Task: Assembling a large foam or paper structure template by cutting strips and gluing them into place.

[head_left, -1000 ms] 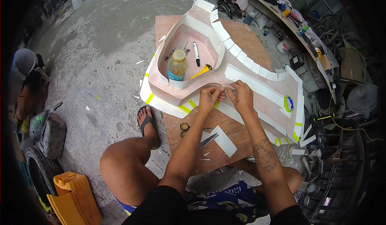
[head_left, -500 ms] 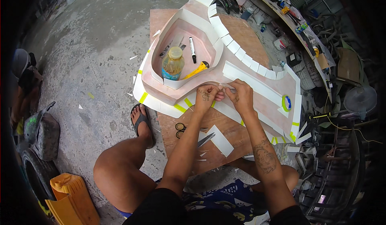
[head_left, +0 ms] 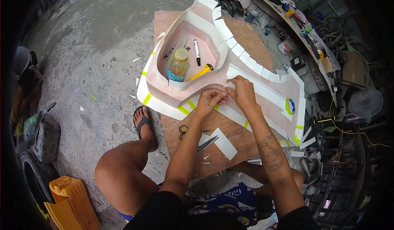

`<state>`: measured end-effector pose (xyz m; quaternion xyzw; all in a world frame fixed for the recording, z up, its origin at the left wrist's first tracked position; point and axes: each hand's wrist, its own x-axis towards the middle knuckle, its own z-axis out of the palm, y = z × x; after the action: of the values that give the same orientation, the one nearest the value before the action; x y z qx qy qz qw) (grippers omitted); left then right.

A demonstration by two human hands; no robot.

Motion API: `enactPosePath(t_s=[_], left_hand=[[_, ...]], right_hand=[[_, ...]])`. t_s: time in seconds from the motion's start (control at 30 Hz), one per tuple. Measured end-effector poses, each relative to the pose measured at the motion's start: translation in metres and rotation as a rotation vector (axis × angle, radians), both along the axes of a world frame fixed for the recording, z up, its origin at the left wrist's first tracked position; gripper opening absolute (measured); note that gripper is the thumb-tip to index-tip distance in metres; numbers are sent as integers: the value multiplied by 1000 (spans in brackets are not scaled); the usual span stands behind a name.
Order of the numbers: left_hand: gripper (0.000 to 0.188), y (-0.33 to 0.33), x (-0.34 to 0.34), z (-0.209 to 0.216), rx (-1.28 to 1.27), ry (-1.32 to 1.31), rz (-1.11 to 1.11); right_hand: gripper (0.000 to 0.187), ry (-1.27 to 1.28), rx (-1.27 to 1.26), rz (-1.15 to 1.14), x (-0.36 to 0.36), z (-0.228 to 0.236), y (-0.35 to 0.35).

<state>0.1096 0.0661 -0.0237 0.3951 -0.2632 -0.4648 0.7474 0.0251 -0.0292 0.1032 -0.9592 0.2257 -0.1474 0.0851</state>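
A large pinkish moulded panel (head_left: 246,76) with white strips along its edges lies on a brown board. Both hands meet at its near inner curve. My left hand (head_left: 210,102) is closed, thumb and fingers pinched at the edge; what they hold is hidden. Just to the right, my right hand (head_left: 243,93) pinches a small white piece (head_left: 229,84) against the panel. Inside the panel's raised hollow sit a jar (head_left: 179,67) with a pale lid, a marker (head_left: 197,52) and a yellow utility knife (head_left: 202,72). A tape roll (head_left: 290,106) rests on the panel's right part.
Near my forearms, dark-handled scissors (head_left: 183,132), a grey blade (head_left: 208,143) and a white sheet (head_left: 225,144) lie on the brown board (head_left: 213,166). White scraps dot the concrete floor. A yellow container (head_left: 74,203) and a tyre (head_left: 35,174) stand at lower left; a cluttered bench runs along the right.
My right hand has shifted slightly up and left, carrying the small white piece away from the left fingertips. My left hand stays nearly in place.
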Motion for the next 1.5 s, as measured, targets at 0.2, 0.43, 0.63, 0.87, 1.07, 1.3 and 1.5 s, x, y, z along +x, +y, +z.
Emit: enactPosePath(t_s=[0.2,0.43,0.63,0.87,1.07,1.3,1.5], left_hand=[[20,8,2,0,39,-18,-9],[20,8,5,0,11,-3,-7],[21,9,5,-6,44,-12,-17],[21,13,7,-6,57,-20,-7],[21,10,6,-4,65,-25,-19],[22,10,7,-9,79,-41,-25],[23,7,2,-7,52,-22,-33]], right_hand=[[26,40,1,1,3,5,-5],[29,68,4,-13,2,7,-11],[31,74,77,-24,2,12,-8],[30,49,69,-27,0,11,-4],[30,56,28,-8,-3,9,-11],[30,110,35,-58,1,12,-4],[27,6,63,4,-11,9,5]])
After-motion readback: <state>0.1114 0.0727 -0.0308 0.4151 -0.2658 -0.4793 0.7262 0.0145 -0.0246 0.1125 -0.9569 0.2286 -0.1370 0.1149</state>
